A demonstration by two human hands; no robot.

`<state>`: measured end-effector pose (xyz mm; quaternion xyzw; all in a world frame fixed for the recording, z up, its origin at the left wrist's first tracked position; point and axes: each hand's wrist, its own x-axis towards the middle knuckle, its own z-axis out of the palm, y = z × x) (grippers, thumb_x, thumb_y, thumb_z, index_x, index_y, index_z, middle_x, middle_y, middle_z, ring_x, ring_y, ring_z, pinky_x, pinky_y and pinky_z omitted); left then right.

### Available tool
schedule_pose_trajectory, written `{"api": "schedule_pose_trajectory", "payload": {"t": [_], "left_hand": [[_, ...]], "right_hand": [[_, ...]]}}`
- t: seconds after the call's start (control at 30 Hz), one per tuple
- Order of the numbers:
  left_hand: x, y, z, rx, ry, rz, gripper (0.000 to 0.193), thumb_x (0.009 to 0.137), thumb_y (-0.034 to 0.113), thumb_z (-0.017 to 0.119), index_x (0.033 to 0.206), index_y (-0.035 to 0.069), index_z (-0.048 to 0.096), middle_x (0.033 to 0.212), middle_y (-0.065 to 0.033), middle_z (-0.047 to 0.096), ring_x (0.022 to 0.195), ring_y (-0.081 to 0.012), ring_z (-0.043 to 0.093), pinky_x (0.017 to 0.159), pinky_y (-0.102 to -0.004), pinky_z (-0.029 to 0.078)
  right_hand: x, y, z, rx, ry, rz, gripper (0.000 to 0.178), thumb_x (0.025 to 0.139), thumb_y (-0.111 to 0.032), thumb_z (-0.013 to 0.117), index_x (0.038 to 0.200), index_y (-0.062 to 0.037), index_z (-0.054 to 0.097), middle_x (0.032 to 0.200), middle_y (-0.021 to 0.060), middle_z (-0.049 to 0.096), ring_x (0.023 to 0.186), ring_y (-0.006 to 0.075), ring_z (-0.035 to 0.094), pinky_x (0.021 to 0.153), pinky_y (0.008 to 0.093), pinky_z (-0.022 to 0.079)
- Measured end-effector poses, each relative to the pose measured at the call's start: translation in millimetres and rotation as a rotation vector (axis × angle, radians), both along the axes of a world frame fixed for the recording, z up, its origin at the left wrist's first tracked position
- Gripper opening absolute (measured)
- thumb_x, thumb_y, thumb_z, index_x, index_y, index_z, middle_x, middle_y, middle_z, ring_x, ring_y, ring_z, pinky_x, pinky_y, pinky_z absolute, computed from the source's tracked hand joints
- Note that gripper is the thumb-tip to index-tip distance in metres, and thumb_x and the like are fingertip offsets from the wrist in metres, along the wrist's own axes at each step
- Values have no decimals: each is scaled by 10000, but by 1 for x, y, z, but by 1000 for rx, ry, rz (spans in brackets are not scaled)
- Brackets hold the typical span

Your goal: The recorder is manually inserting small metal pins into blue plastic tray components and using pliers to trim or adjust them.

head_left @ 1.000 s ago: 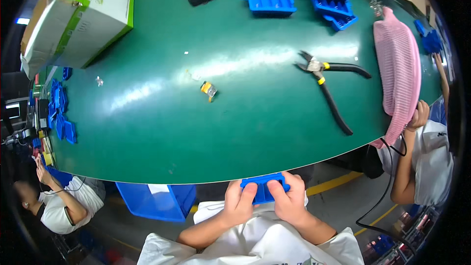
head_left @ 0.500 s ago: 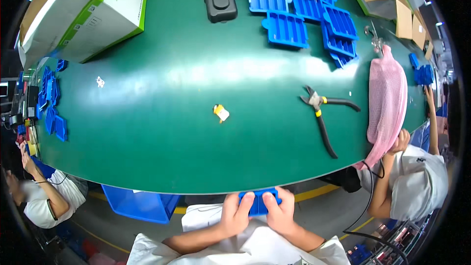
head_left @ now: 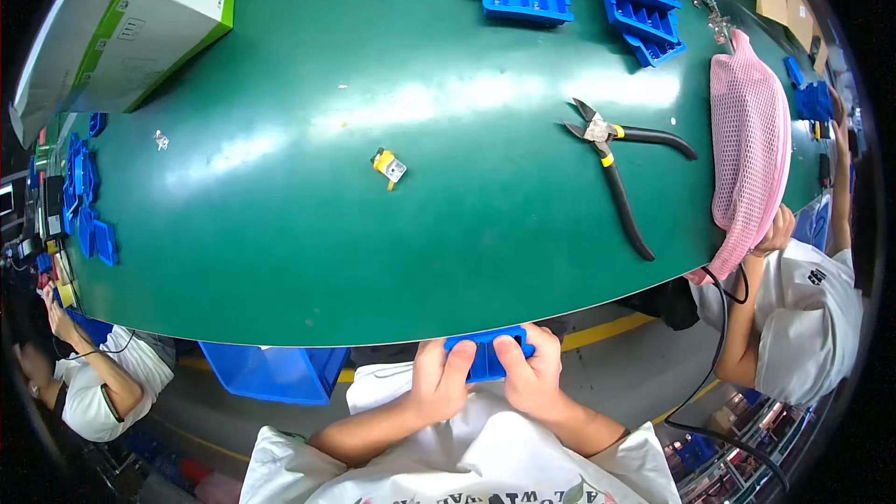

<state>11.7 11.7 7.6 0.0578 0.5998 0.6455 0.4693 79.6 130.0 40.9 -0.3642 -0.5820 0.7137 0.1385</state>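
One blue plastic tray with compartments [head_left: 485, 363] was held at the near edge of the smooth green table [head_left: 373, 261], its ends gripped by the tightly curled left hand [head_left: 441, 383] and right hand [head_left: 534, 373]; black-handled, yellow-banded metal pliers [head_left: 598, 130] lay beyond, rightward.

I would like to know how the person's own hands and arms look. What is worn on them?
The left hand and right hand wear no gloves, and no watch or bracelet shows. The forearms are uncovered. Loose white sleeves end near the elbows, part of a white shirt with dark lettering low on its front.
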Motion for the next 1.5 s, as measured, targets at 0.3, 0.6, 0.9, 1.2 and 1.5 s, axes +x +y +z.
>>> {"api": "schedule_pose_trajectory", "payload": {"t": [0.3, 0.6, 0.9, 1.2, 1.5], "left_hand": [[-7, 13, 23, -289, 126, 128, 285, 1013, 263, 440, 925, 12, 541, 697, 3, 526, 571, -71, 500, 466, -249, 392], [-55, -16, 90, -302, 396, -478, 310, 736, 68, 739, 1029, -13, 678, 971, -129, 668, 916, -193, 607, 832, -322, 484], [-160, 69, 105, 135, 307, -94, 441, 732, -47, 704, 1102, 13, 471, 936, -113, 614, 887, -237, 657, 775, -386, 576], [-226, 113, 58, 314, 265, -60, 460, 777, -50, 662, 1190, 35, 477, 1029, -136, 576, 884, -275, 656, 764, -459, 592], [-233, 123, 53, 378, 176, -99, 467, 806, -41, 672, 1214, 32, 457, 1040, -134, 584, 915, -258, 652, 787, -438, 586]], "right_hand": [[2, -2, -6, -222, -40, 67, 191, 970, -149, 549, 1010, 25, 617, 839, 14, 626, 758, 62, 558, 639, 244, 483], [23, 47, 55, 223, -115, 325, 309, 873, -299, 690, 802, -13, 597, 670, 122, 642, 574, 213, 622, 556, 317, 481], [-101, 266, 67, 554, 285, -582, 123, 890, -68, 554, 935, 16, 632, 729, 71, 642, 613, 133, 620, 536, 277, 490], [-144, 378, 5, 1249, -659, -545, 165, 745, -121, 705, 884, -33, 694, 936, 207, 638, 936, 364, 622, 823, 453, 508], [-117, 398, 30, 1244, -571, -584, 127, 750, -58, 687, 870, -68, 728, 815, 151, 703, 784, 280, 692, 734, 378, 538]]}}
